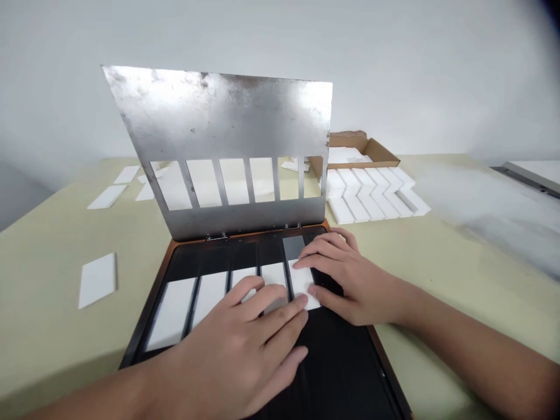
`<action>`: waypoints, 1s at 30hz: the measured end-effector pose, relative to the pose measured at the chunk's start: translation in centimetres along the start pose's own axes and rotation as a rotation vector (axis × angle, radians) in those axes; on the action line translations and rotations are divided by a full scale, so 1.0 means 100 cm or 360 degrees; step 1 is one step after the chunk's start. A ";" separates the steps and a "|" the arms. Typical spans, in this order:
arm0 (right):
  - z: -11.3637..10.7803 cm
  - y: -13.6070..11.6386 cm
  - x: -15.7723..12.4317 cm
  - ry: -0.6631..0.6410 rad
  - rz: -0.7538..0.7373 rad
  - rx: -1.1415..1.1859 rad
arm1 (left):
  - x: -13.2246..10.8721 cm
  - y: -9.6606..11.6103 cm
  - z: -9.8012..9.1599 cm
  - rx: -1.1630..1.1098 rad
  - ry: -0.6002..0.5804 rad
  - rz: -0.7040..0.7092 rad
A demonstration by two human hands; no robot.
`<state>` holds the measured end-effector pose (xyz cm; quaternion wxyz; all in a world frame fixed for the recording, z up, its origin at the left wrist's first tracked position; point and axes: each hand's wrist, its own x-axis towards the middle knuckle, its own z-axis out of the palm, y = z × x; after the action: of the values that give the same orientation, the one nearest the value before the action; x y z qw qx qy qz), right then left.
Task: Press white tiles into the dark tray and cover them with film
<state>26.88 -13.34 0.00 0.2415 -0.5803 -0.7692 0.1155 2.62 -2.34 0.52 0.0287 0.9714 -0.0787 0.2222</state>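
A black tray (345, 361) with an orange-brown edge lies in front of me. A row of white rectangular pieces (172, 306) sits in it, divided by dark strips. My right hand (345, 274) has its thumb and fingers closed on the rightmost white piece (301, 283). My left hand (249, 344) reaches over the row with fingers stretched out; a fingertip is at that same piece's lower left corner. It partly covers the middle pieces. Hinged to the tray's far side, a metal plate (227, 116) with rectangular cutouts stands raised.
Behind the plate at right are stacked white pieces (371, 198) and an open cardboard box (385, 153) holding more. A loose white piece (97, 281) lies on the greenish table (48, 256) at left, with several others (106, 196) farther back. Clear plastic (494, 216) covers the right side.
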 end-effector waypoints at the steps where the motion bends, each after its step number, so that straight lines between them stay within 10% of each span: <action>1: 0.000 0.000 0.000 -0.0004 0.0001 0.0000 | 0.000 0.000 0.000 -0.0014 0.0004 -0.0008; 30: -0.001 -0.002 0.000 -0.0016 -0.0007 -0.0021 | -0.002 -0.004 0.000 0.0127 -0.0013 -0.0165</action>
<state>26.76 -13.41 0.15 0.2340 -0.5795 -0.7725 0.1127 2.53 -1.95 0.39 0.0011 0.9754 -0.0195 0.2195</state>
